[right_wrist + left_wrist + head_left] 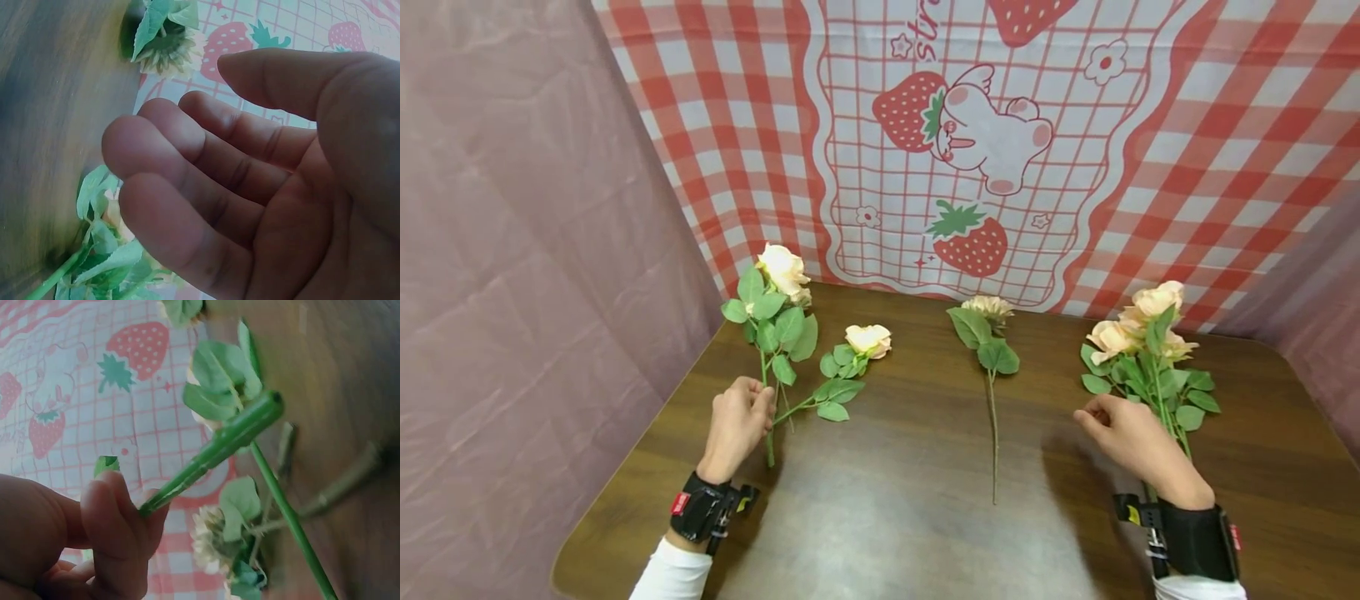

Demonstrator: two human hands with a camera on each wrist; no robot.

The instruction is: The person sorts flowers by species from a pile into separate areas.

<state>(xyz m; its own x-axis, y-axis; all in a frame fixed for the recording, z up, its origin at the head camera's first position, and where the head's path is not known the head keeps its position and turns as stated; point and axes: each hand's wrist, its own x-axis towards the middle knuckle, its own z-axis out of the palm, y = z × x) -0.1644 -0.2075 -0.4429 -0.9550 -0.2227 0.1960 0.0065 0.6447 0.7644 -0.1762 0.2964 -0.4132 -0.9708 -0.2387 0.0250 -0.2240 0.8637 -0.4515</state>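
Cream flower lies between left hand, pinching a stem, and loose-fingered right hand.

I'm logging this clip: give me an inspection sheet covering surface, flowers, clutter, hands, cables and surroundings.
Surface: brown table, wood-grained, with a glare patch.
Flowers: tall rose far left; short rose beside it; middle flower with a thin stem; bunch of pale roses at right.
Clutter: nothing seen.
Hands: left hand holds a green stem; right hand holds nothing, fingers loosely curled, near the bunch. Both wrists wear black straps.
Cables: nothing seen.
Surroundings: strawberry-print cloth behind; plain drapes at both sides.
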